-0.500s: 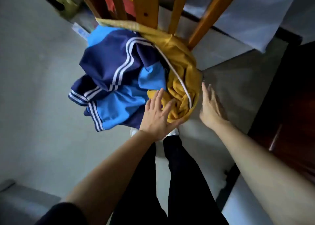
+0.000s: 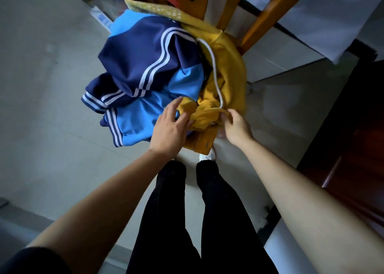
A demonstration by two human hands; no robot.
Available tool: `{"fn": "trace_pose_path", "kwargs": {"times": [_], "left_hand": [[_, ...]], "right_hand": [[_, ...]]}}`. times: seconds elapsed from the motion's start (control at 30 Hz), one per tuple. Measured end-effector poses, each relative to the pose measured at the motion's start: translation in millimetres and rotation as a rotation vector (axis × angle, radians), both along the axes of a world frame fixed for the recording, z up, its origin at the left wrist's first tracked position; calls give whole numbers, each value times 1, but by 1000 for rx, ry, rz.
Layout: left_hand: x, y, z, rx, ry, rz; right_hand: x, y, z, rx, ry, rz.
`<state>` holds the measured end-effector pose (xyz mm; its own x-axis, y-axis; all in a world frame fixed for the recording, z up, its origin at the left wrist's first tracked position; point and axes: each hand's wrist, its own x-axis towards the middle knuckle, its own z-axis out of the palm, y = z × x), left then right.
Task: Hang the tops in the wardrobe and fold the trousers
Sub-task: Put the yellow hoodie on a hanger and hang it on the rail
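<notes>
A pile of clothes lies on a wooden chair [image 2: 204, 143]. On the left of the pile is a navy and light-blue sports garment [image 2: 143, 66] with white stripes. On the right is a mustard-yellow hooded top [image 2: 230, 70] with a white drawstring. My right hand [image 2: 235, 127] pinches a fold of the yellow top at the seat's front edge. My left hand [image 2: 169, 128] rests flat with fingers spread where the blue garment meets the yellow one.
The chair's back slats [image 2: 226, 5] rise behind the pile. A dark wooden cabinet or door [image 2: 357, 132] stands at the right. White sheets [image 2: 324, 18] lie at the upper right. Grey floor [image 2: 41, 86] spreads to the left. My legs and white shoes are below.
My right hand has moved left from beside the pile and closed on a fold of the yellow top. The chair seat's front corner now shows. My left hand has barely shifted.
</notes>
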<state>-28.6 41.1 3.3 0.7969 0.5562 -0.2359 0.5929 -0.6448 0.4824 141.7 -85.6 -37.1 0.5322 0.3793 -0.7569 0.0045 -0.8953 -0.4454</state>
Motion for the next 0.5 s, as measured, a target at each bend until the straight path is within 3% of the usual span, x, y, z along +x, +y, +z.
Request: {"fn": "trace_pose_path", "kwargs": {"times": [0.07,0.17,0.27,0.5], "left_hand": [[-4,7,20,31,-65,74],[-14,15,53,-11,-87,214],[-26,22,85,-11,-105,320],[-14,45,198,116,-261,554]], "right_hand": [[-8,7,8,24,64,9],[-9,12,26,68,-172,217],[-5,23,55,234,-263,319],[14,60,176,547,-439,349]]}}
